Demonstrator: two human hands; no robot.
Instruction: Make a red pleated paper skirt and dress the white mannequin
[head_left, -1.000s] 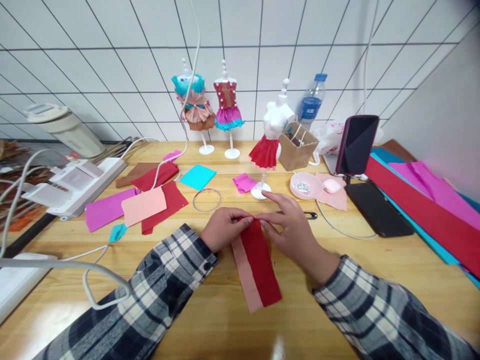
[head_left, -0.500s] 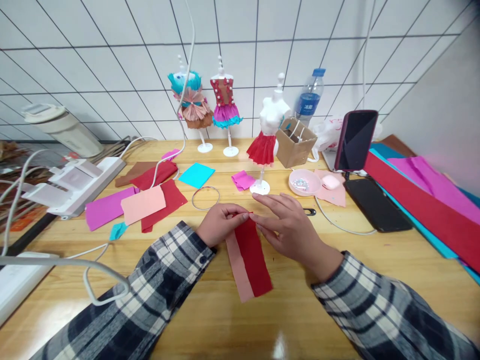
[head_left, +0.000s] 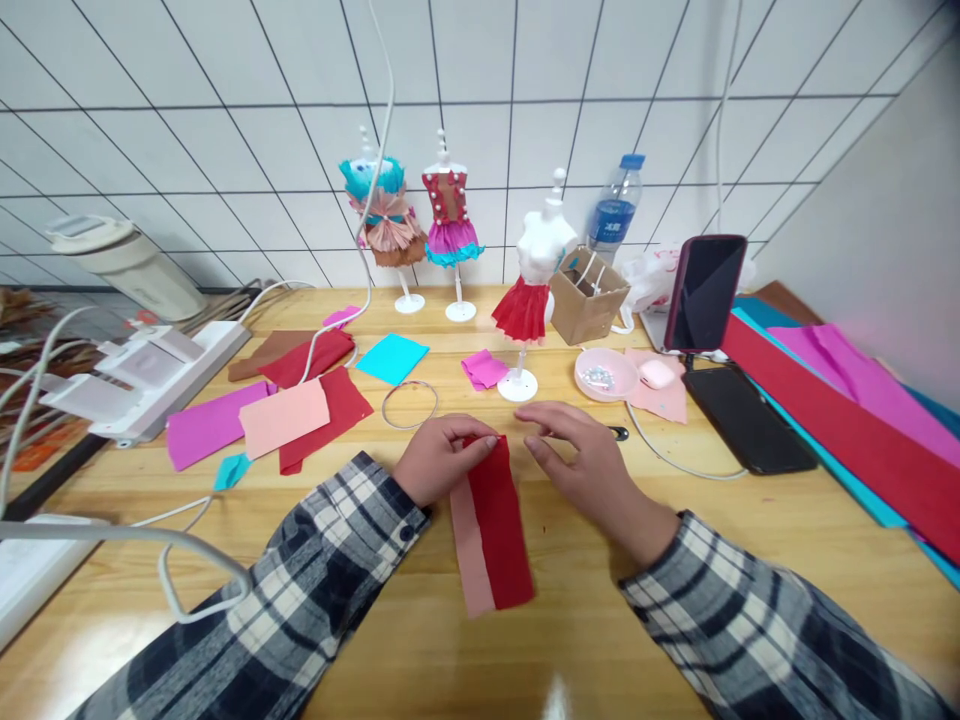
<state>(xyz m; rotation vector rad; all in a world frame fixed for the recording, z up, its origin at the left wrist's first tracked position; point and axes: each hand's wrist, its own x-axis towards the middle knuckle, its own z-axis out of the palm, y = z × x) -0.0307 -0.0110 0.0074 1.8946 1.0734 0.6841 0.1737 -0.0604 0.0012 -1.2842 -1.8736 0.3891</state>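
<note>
My left hand (head_left: 448, 458) pinches the top end of two layered crepe paper strips between thumb and fingers. The red strip (head_left: 502, 530) lies over the pink strip (head_left: 471, 560), whose left part shows beside it. Both hang down toward me above the wooden table. Just right of the strips, my right hand (head_left: 581, 460) is apart from them, its thumb and fingers spread with nothing between them. Behind the hands stands a small white mannequin (head_left: 544, 245) wearing a red paper skirt (head_left: 523, 308).
Two dressed mannequins (head_left: 451, 215) stand near the tiled wall. Paper pieces (head_left: 285, 418), a metal ring (head_left: 409, 405) and a power strip (head_left: 172, 380) lie left. A pink dish (head_left: 606, 380) of beads, a cardboard box (head_left: 589, 300), phones (head_left: 750, 420) and long paper sheets (head_left: 840, 410) are right.
My right hand has let go of the strips' top edge and drawn slightly right. My left hand keeps its pinch, and the strips now hang a little straighter.
</note>
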